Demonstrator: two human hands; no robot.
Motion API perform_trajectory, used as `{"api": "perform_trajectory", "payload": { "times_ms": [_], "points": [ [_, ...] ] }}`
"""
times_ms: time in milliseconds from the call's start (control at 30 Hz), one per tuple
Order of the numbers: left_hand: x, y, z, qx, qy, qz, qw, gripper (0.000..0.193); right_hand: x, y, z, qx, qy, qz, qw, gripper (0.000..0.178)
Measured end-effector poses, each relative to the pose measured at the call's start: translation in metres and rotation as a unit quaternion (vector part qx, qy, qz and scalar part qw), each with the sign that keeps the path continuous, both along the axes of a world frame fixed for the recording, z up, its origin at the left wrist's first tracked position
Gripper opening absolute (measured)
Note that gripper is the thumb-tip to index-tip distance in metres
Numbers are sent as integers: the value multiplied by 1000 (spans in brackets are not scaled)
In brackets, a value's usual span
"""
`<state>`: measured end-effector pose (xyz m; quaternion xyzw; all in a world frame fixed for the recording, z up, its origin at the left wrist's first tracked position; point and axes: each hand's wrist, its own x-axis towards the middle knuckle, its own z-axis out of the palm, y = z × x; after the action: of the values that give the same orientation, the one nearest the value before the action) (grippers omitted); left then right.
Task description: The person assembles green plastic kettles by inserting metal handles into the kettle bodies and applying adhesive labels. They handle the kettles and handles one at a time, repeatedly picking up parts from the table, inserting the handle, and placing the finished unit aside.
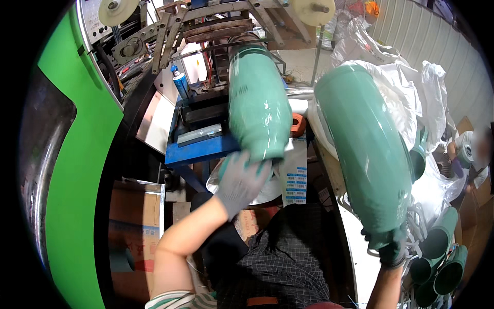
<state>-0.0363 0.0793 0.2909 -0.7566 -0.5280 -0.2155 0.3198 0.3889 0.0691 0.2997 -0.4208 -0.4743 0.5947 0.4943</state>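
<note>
A glossy green bottle-shaped cylinder (260,98) lies lengthwise at the machine, its narrower neck toward me. My left hand (242,180), in a grey glove and slightly blurred, has its fingers against that neck. To the right, a second green bottle-shaped cylinder (363,144) slants with its broad end away from me. My right hand (392,247), in a dark glove, is wrapped round its narrow near end; part of the fingers is hidden behind it.
A machine with metal linkage arms (221,15) stands ahead. The blue stand (198,151) carries a spray can (180,82). An orange tape measure (297,125) lies beside it. Green machine housing (77,154) rises at left. White sacks (386,77), open green cylinders (437,239) and another person (468,154) are at right.
</note>
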Motion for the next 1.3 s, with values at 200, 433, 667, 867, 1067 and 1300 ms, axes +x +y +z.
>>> {"api": "perform_trajectory", "payload": {
  "times_ms": [200,433,667,867,1067,1300],
  "points": [
    [-45,-175,-5,-163,-300,-98,935,19,-115,75,59,0,76,158,984,86],
    [-10,-167,-57,-113,-220,-161,955,32,-254,134,44,-27,135,265,954,72],
    [10,-166,-92,-216,-227,-140,939,37,-394,256,62,-133,211,172,953,66],
    [17,-156,-95,-225,-244,-177,927,35,-439,306,8,-141,435,178,871,49],
    [19,-170,-96,-237,-251,-154,926,34,-424,260,16,-128,349,153,916,60],
    [4,-164,-91,-210,-261,-158,929,32,-221,111,-126,268,-126,-57,954,39]
  ]
}}
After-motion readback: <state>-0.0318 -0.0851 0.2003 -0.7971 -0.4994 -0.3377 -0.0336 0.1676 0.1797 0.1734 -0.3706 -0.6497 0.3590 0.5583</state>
